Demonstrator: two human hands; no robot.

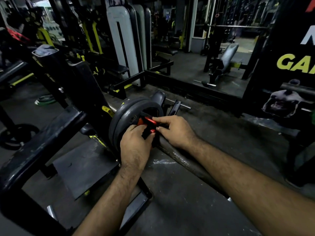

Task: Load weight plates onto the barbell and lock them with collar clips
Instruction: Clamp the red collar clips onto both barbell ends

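Hands point(136, 147) point(175, 132) hide collar clip point(146, 121); rack frame point(51, 133) crowds weight plates point(126, 113).

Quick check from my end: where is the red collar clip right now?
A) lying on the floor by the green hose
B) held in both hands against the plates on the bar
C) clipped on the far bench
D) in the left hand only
B: both the left hand and the right hand grip the red collar clip right against the outer weight plate on the barbell sleeve.

A dim gym: weight machines point(122, 40), an incline bench point(228, 55), mirrored wall point(204, 31).
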